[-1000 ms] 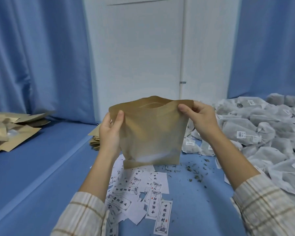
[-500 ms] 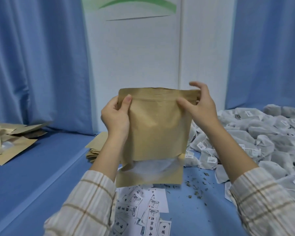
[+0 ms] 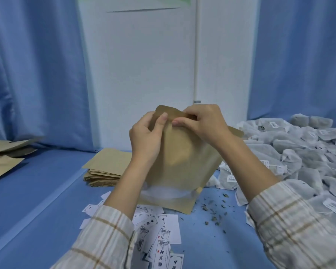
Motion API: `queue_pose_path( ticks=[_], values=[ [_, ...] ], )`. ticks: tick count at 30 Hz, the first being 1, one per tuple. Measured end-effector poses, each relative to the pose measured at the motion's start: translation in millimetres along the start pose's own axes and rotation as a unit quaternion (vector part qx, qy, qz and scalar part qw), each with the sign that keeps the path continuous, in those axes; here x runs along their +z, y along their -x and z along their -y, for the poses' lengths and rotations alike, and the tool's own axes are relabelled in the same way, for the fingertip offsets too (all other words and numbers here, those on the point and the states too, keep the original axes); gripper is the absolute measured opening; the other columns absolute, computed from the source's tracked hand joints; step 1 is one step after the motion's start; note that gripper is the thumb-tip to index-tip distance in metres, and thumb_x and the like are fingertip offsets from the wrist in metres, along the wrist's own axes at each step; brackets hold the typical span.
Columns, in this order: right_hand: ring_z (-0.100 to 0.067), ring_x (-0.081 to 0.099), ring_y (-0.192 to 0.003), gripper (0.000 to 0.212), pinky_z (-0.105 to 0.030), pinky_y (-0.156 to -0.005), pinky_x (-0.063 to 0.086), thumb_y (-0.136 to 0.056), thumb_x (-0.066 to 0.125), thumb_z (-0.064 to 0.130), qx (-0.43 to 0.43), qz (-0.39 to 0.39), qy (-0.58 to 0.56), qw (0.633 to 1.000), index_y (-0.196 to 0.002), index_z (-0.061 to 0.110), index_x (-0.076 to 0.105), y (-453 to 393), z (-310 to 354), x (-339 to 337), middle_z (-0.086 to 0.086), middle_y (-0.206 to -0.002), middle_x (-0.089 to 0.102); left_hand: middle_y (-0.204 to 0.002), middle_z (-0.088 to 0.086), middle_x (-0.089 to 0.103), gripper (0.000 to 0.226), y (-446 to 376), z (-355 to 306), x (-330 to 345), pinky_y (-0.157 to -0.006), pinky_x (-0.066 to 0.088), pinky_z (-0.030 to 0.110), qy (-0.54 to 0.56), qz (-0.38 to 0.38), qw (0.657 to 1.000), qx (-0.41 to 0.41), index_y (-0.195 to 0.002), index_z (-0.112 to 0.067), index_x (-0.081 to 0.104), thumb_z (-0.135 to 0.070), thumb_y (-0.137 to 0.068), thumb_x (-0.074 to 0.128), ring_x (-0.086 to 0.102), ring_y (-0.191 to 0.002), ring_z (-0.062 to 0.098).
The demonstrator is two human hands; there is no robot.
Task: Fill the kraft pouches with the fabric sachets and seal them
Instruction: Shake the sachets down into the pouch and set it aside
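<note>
Head view showed the left hand (image 3: 145, 138) and the right hand (image 3: 204, 123) pinched together on the top strip of one pouch (image 3: 182, 162), thumbs in front, fingers curled behind the paper. The two thumbs nearly met at the pouch's 11 o'clock corner. The pouch was held off the table (image 3: 37, 191), tilted, its clear window (image 3: 163, 193) at 6 o'clock showing something white inside.

By my reading, this was the sealing step: the pouch looked filled and the strip was being pressed shut. The next move would call for running the pinch along the strip toward the 3 o'clock corner, pressing evenly so no gap was left, then laying the pouch aside.

Outward from the hands, a stack of flat pouches (image 3: 105, 169) lay at 9 o'clock, the sachets (image 3: 299, 152) were heaped at 3 o'clock, loose labels (image 3: 159, 235) were scattered at 6 o'clock, and more pouches (image 3: 4, 152) lay at far 9 o'clock.

Half a second earlier the hands had held opposite top corners, well apart, with the pouch upright; now the right hand had crossed to join the left, and the pouch had tipped.
</note>
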State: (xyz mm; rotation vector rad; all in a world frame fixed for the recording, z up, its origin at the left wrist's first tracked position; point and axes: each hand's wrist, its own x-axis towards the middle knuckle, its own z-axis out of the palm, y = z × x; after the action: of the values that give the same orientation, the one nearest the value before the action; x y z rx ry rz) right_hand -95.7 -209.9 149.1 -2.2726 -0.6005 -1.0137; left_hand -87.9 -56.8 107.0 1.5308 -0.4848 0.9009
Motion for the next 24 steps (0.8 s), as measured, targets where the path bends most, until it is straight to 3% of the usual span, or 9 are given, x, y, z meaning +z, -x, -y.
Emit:
queue_pose_path(
  ticks=[4, 7, 9, 14, 17, 20, 24],
  values=[
    [-0.016, 0.05, -0.067, 0.028, -0.032, -0.063, 0.04, -0.078, 0.069, 0.042, 0.005, 0.048, 0.034, 0.998, -0.075, 0.014, 0.067, -2.4, 0.9, 2.2, 0.001, -0.065, 0.059, -0.049, -0.019, 0.046, 0.042, 4.0, -0.1, 0.7, -0.051, 0.026, 0.012, -0.022, -0.005, 1.0, -0.005, -0.055, -0.034, 0.044, -0.025, -0.092, 0.061, 0.039, -0.052, -0.002],
    [-0.015, 0.042, -0.058, 0.032, -0.032, -0.056, 0.034, -0.08, 0.068, 0.037, 0.016, 0.074, 0.06, 0.995, -0.06, 0.016, 0.055, -3.1, 3.3, 3.9, 0.004, -0.053, 0.044, -0.059, -0.017, 0.054, 0.023, 10.3, 2.0, 1.7, -0.06, 0.033, 0.015, -0.021, -0.018, 1.0, -0.012, -0.068, -0.033, 0.058, -0.027, -0.088, 0.066, 0.047, -0.062, -0.001],
    [-0.011, 0.039, -0.055, 0.037, -0.029, -0.053, 0.031, -0.08, 0.068, 0.035, 0.02, 0.074, 0.067, 0.995, -0.053, 0.021, 0.048, 0.0, 3.7, 5.6, 0.005, -0.05, 0.042, -0.057, -0.014, 0.05, 0.021, 14.3, 5.6, 0.6, -0.059, 0.032, 0.019, -0.017, -0.02, 0.999, -0.024, -0.067, -0.029, 0.06, -0.027, -0.086, 0.068, 0.044, -0.06, 0.005],
    [-0.012, 0.047, -0.062, 0.026, -0.025, -0.053, 0.034, -0.08, 0.067, 0.041, 0.008, 0.096, 0.048, 0.994, -0.076, 0.015, 0.066, 5.9, 4.3, 11.9, 0.004, -0.06, 0.055, -0.052, -0.009, 0.037, 0.038, 22.6, 12.3, -1.3, -0.054, 0.025, 0.022, -0.006, -0.02, 0.999, -0.039, -0.052, -0.031, 0.052, -0.028, -0.086, 0.068, 0.032, -0.057, 0.008],
    [-0.015, 0.048, -0.064, 0.032, -0.026, -0.053, 0.034, -0.082, 0.064, 0.046, -0.034, 0.076, 0.076, 0.994, -0.076, 0.014, 0.065, 5.9, 6.8, 14.7, 0.005, -0.06, 0.054, -0.05, -0.008, 0.029, 0.042, 26.6, 11.4, -3.7, -0.051, 0.021, 0.023, 0.006, -0.023, 0.999, -0.047, -0.049, -0.031, 0.05, -0.028, -0.087, 0.067, 0.025, -0.056, 0.008],
    [-0.018, 0.044, -0.061, 0.048, -0.028, -0.057, 0.029, -0.081, 0.053, 0.061, -0.068, 0.028, 0.212, 0.974, -0.065, 0.016, 0.047, 11.8, -0.5, 10.0, 0.006, -0.056, 0.044, -0.05, -0.01, 0.027, 0.046, 21.0, 10.7, -17.1, -0.053, 0.021, 0.024, 0.027, -0.068, 0.995, -0.062, -0.047, -0.03, 0.046, -0.027, -0.088, 0.066, 0.024, -0.056, 0.007],
    [-0.024, 0.043, -0.035, 0.055, -0.024, -0.037, 0.031, -0.078, 0.059, 0.051, -0.168, -0.117, 0.282, 0.937, -0.047, 0.01, 0.04, 24.5, -7.5, 5.7, -0.007, -0.041, 0.044, -0.048, -0.013, 0.023, 0.051, 15.7, 7.7, -29.4, -0.049, 0.019, 0.017, 0.039, -0.076, 0.995, -0.053, -0.045, -0.029, 0.039, -0.025, -0.088, 0.065, 0.022, -0.054, 0.005]
  ],
)
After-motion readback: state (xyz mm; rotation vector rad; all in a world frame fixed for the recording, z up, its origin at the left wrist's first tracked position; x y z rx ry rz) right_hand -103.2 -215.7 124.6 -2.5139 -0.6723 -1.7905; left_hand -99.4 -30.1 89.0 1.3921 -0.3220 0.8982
